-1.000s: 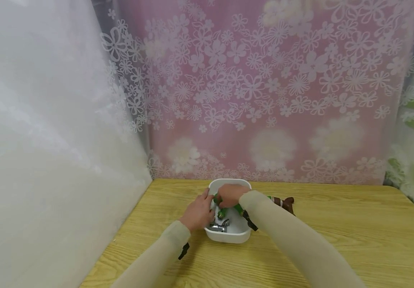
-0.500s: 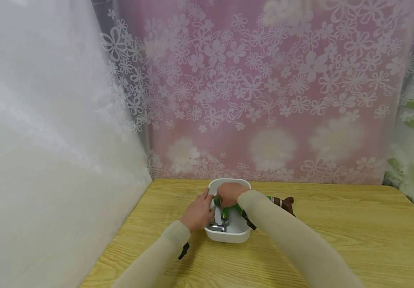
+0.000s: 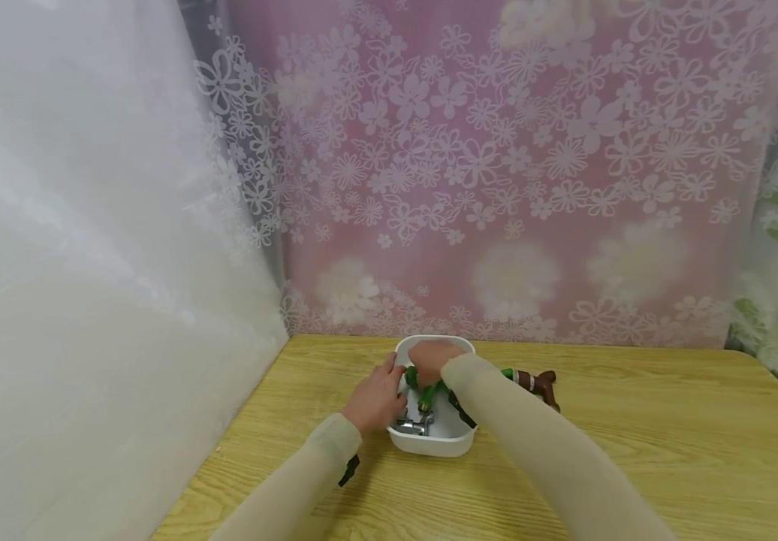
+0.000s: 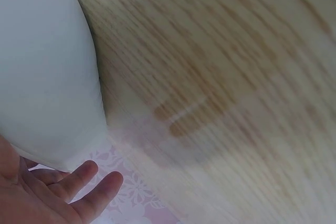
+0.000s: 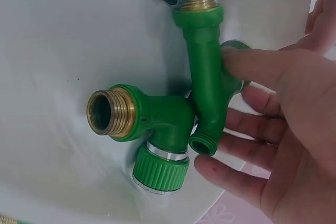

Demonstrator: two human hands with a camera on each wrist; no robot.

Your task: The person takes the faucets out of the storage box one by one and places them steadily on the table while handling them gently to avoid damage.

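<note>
My left hand (image 3: 374,394) rests at the left rim of a white plastic basin (image 3: 432,446), thumb side over the inside. In the left wrist view, two straight fingers (image 4: 107,187) jut out past the basin's wall (image 4: 47,72). My right hand (image 3: 435,361) reaches down into the basin and holds a green tap (image 5: 205,61) with a brass threaded end, thumb on its body, other fingers behind. Against it lies a second green tap (image 5: 165,114) with a brass thread and ribbed collar. A chrome tap (image 3: 414,427) lies at the basin's near end.
Right of the basin, a green piece with a forked brown end (image 3: 536,383) lies on the wood-grain table (image 3: 652,421), partly behind my right sleeve (image 3: 531,436). A pink flowered curtain (image 3: 511,188) hangs behind the table, with a whitish sheet (image 3: 91,225) on the left.
My right hand has shifted slightly up and left in the basin, and the brass-ended green part below it has moved a little right. My left hand stays at the rim.
</note>
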